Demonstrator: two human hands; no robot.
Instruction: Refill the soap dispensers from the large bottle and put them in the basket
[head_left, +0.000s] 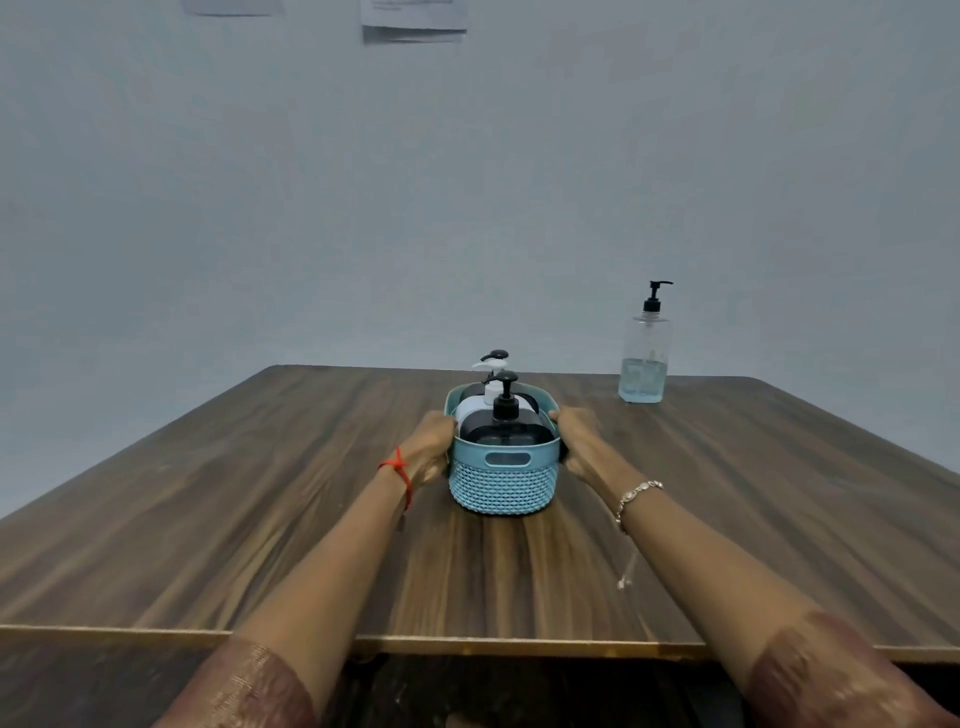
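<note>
- Basket (503, 480) is sitting mid-table (260, 493), carrying black dispenser (501, 428) and white dispenser (475, 408) upright.
- Left hand (428, 447) and right hand (576, 441) are gripping its opposite sides, fingers curling at the rim.
- Probably handling stiff and bottom-heavy; a two-sided hold is suiting it.
- Large bottle (644, 358) is standing well apart.

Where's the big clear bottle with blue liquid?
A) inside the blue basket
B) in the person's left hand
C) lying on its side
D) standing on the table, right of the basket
D: the large bottle stands upright on the table, behind and right of the basket.
</note>
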